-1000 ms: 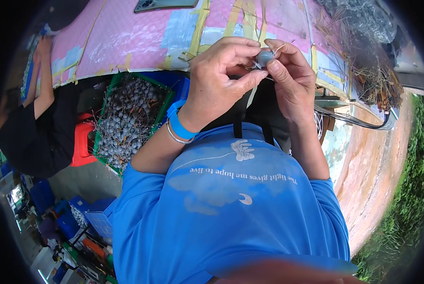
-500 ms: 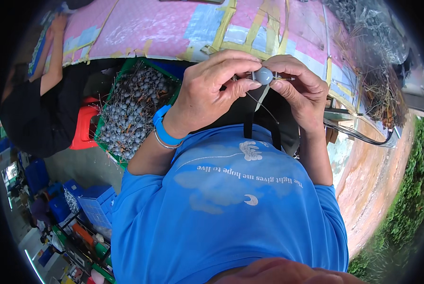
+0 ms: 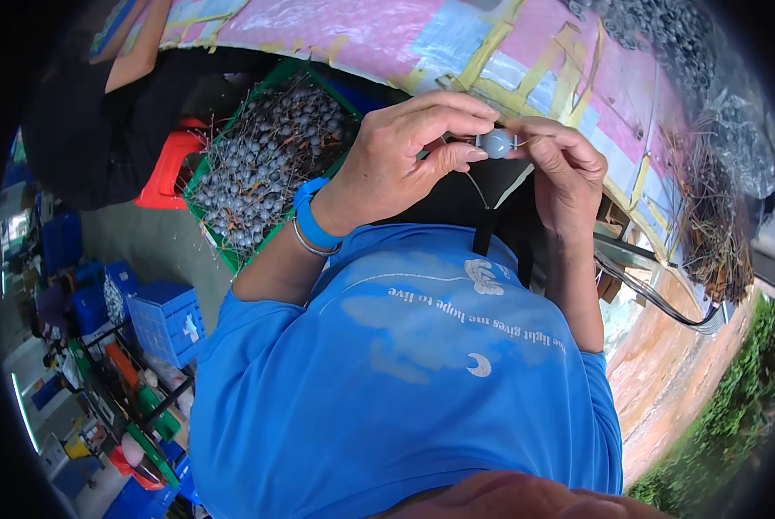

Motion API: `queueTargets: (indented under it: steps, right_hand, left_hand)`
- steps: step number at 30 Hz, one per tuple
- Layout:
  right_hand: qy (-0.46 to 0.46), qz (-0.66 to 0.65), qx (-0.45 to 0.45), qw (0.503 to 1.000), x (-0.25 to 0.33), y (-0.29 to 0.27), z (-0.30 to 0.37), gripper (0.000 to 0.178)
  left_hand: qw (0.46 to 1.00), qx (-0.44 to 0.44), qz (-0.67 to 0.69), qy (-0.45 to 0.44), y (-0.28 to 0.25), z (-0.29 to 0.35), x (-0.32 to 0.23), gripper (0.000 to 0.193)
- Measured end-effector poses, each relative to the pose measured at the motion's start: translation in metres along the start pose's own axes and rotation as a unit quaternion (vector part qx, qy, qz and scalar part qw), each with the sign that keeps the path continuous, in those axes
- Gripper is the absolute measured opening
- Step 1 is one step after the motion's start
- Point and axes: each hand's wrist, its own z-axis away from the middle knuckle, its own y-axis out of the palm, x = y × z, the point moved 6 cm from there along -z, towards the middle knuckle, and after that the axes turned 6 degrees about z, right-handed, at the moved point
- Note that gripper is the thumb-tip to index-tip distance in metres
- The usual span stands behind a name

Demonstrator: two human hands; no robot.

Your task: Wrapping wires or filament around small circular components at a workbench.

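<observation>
A small glossy grey ball with narrow pale pieces at its two sides is held up just in front of the table edge. My left hand, wearing a blue wristband, pinches it from the left between thumb and fingers. A thin wire hangs down below the ball. At the ball's right side, the thumb and forefinger of my right hand are pressed together. What lies between those fingertips is hidden.
A green crate full of grey balls on wires stands at the left. The table has a taped pink cover. Bundled wires hang at its right end. A red stool and a person in black are far left.
The view has shifted, with the hands still at the ball. My right thumb and forefinger have closed together, and the thin tipped wire seen at the ball's right is now hidden.
</observation>
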Motion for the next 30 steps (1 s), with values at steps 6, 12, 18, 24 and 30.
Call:
queueTargets:
  steps: [6, 12, 18, 24, 30]
  right_hand:
    - [0.016, -0.027, 0.013, 0.999, -0.004, 0.018, -0.011, 0.014]
    - [0.119, 0.055, 0.06, 0.99, -0.019, 0.041, -0.018, 0.033]
    - [0.119, 0.065, -0.012, 0.991, -0.021, 0.003, -0.018, 0.037]
    - [0.108, 0.061, -0.05, 0.991, -0.015, -0.022, -0.021, 0.037]
    - [0.053, 0.251, -0.125, 0.958, 0.026, -0.063, -0.021, 0.026]
  left_hand:
    - [0.998, -0.033, -0.06, 0.01, -0.011, 0.02, -0.01, 0.024]
    - [0.974, -0.113, -0.133, -0.145, -0.057, 0.072, -0.006, 0.021]
    - [0.844, -0.272, -0.353, -0.299, -0.175, 0.164, -0.021, 0.029]
    - [0.721, -0.275, -0.572, -0.279, -0.245, 0.144, -0.089, 0.042]
    - [0.88, -0.149, -0.428, -0.14, -0.205, 0.027, 0.036, 0.04]
